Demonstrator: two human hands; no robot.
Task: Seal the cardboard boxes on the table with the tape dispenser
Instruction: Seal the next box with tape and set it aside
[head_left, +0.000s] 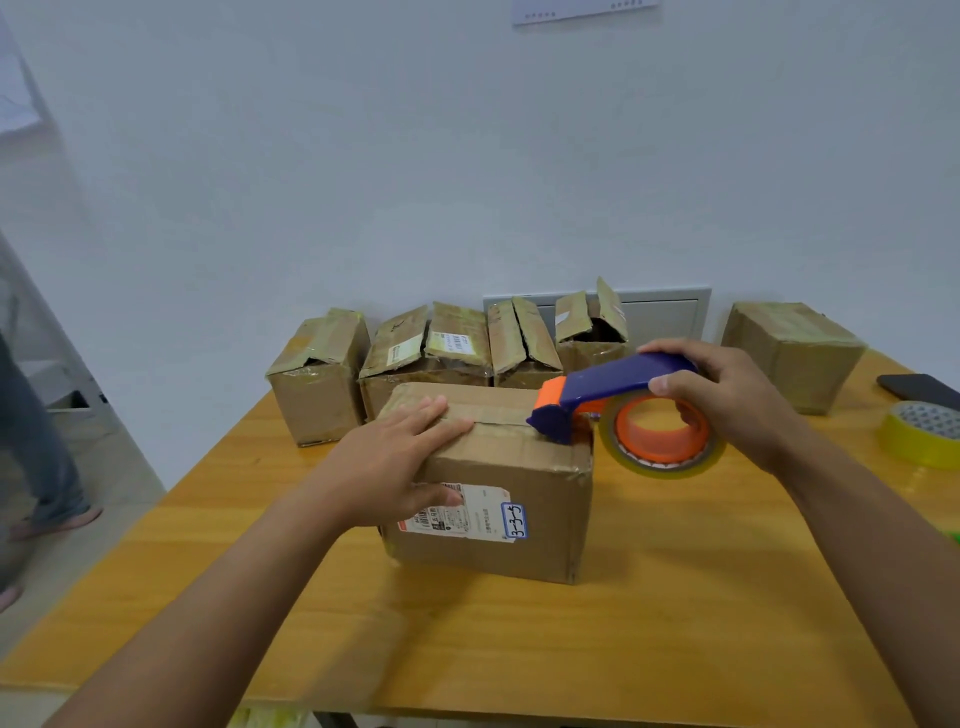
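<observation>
Box (498, 483) sits mid-table (649, 597), label facing me. My left hand (387, 467) rests flat on its top left, fingers straight, thumb down the front face. My right hand (727, 400) grips the dispenser (613, 400), its front end touching the box's top right edge at the seam. Five more boxes (426, 348) line the wall; a yellow roll (924, 431) lies far right.

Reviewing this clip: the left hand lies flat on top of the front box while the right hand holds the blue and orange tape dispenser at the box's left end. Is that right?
Not quite. The head view shows the right hand holding the tape dispenser at the right end of the front box, not its left end. The rest stands: the left hand lies flat on top of that box.
</observation>
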